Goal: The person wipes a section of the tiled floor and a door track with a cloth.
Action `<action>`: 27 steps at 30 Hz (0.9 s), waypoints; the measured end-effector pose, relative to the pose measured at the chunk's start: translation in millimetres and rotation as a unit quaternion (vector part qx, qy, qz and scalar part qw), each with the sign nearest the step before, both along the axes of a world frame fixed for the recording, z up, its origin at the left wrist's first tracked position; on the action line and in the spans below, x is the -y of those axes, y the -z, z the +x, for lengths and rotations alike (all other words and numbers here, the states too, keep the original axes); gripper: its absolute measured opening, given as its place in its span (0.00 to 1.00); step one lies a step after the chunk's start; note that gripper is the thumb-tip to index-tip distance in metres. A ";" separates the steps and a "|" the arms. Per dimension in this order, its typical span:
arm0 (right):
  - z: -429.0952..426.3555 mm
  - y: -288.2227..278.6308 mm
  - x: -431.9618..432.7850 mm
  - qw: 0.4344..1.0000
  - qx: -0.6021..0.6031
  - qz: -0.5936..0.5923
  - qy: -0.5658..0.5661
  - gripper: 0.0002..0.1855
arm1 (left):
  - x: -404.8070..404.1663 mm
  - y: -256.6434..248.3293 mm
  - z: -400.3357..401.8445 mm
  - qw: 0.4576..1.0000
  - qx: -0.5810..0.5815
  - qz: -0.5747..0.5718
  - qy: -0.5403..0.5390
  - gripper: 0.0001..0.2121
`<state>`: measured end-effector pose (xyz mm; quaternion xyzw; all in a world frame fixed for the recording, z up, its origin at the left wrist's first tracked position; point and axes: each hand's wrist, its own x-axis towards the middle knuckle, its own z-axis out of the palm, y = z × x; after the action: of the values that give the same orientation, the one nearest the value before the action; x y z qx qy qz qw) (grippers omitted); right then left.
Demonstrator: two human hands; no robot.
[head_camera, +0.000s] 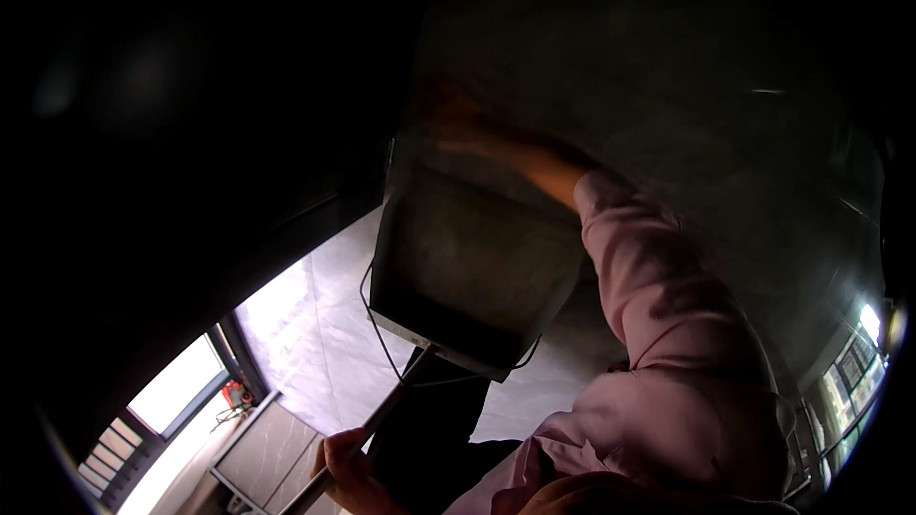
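Observation:
A long-handled dustpan (472,272) with a dark, wide pan and a thin wire bail lies across the middle of the view. Its pole-like handle (386,404) runs down to the lower left, where my left hand (345,468) is closed around it. From the right, my right arm in a pink sleeve reaches up and across. My right hand (454,114) is beyond the pan's far edge, blurred and deep in shadow, so its fingers and anything in them cannot be made out.
Grey marbled floor tiles (329,286) show brightly at the left of the pan. Windows (179,383) stand at the lower left, with a red object (235,395) beside them. A dark surface fills the upper left. Another window (851,372) is at the far right.

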<state>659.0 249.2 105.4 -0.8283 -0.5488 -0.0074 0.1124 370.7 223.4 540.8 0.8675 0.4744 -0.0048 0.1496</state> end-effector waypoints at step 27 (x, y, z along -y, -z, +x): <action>148.4 -49.3 -1.4 0.998 -0.031 -0.040 0.036 0.16 | 15.0 -47.3 37.0 0.995 -0.060 -0.010 -0.076 0.08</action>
<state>807.4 250.7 154.7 -0.8511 -0.5149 0.0366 0.0960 407.7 208.4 588.0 0.8253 0.5473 -0.0499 0.1296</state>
